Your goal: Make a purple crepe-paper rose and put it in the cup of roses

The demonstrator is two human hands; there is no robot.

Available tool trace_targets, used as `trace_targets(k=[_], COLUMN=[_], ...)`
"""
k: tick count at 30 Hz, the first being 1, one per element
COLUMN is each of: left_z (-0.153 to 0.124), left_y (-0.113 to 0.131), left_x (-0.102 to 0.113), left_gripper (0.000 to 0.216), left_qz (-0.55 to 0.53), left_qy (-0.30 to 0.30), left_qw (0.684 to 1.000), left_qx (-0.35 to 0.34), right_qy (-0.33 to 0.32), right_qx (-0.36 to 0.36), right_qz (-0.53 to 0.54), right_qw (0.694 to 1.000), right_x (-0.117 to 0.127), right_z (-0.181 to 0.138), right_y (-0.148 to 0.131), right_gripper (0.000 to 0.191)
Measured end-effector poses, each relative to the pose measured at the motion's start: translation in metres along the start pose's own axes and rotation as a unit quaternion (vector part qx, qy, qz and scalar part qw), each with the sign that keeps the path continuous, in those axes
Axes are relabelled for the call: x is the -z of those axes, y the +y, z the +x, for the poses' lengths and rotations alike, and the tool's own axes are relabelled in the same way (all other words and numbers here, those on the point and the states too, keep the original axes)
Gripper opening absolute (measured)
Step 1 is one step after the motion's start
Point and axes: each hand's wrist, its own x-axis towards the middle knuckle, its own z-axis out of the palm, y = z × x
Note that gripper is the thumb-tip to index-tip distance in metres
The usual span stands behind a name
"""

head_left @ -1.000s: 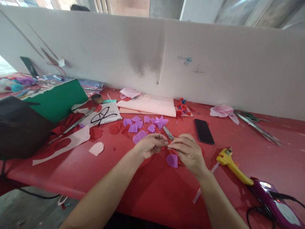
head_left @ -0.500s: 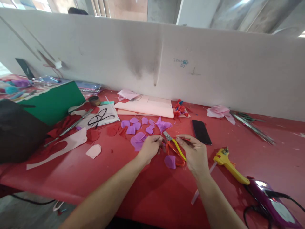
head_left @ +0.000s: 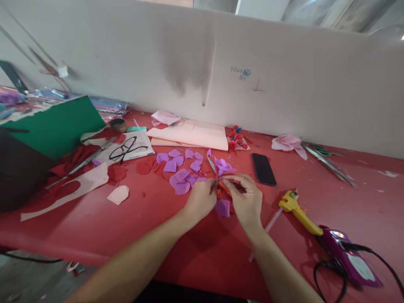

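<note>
My left hand is closed, its thumb and finger pinching near the base of a purple paper flower. My right hand meets it there, its fingertips pinched together beside the left ones; what they grip is too small to make out. Under both hands lies a pair of orange-handled scissors, one blade pointing away from me and the handles mostly covered. Close below the fingers rests a single purple petal. Several more cut purple petals are spread left of the flower.
To the right are a phone, a yellow glue gun and a corded purple device. Pink paper lies behind, near the white partition. Glasses, red scraps and a green board are left.
My right hand has moved left to meet my left hand at the flower. The yellow-handled tool seen between the hands earlier is out of sight. The camera view has tipped down.
</note>
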Motion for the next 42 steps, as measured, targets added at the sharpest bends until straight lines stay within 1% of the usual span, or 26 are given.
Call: trace_targets(k=[2, 5, 13, 19, 25, 27, 30, 37, 42], left_z=[0.0, 0.0, 0.001, 0.0, 0.0, -0.001, -0.001, -0.003, -0.004], left_y=[-0.001, -0.001, -0.001, 0.002, 0.003, 0.003, 0.003, 0.002, 0.001], left_x=[-0.001, -0.002, -0.001, 0.0, 0.001, 0.001, 0.0, -0.002, -0.004], left_gripper=[0.023, 0.023, 0.026, 0.027, 0.029, 0.029, 0.027, 0.025, 0.025], left_qz=[0.014, 0.025, 0.041, 0.045, 0.039, 0.043, 0.055, 0.05, 0.035], left_qy=[0.007, 0.007, -0.001, -0.004, -0.005, -0.006, -0.008, -0.011, -0.007], left_qw=[1.0, 1.0, 0.999, 0.999, 0.999, 0.999, 0.998, 0.999, 0.999], left_qx=[0.0, 0.0, 0.008, 0.008, 0.002, 0.004, 0.01, 0.003, -0.01], right_qy=[0.01, 0.018, -0.007, 0.046, 0.054, 0.058, 0.066, 0.076, 0.083], right_qx=[0.018, 0.027, 0.005, 0.015, 0.04, 0.056, 0.103, 0.203, 0.231], right_qz=[-0.031, -0.04, -0.034, -0.054, -0.075, -0.085, -0.106, -0.187, -0.233], right_qw=[0.999, 0.999, 0.999, 0.997, 0.995, 0.993, 0.987, 0.958, 0.941], right_x=[-0.001, -0.004, -0.005, -0.01, -0.013, -0.013, -0.011, -0.007, -0.007], right_z=[0.0, -0.001, 0.0, 0.0, 0.0, -0.001, -0.002, -0.001, -0.001], right_y=[-0.001, -0.002, 0.0, 0.003, 0.006, 0.007, 0.009, 0.013, 0.011], right_gripper=[0.009, 0.009, 0.011, 0.008, 0.011, 0.011, 0.01, 0.008, 0.005])
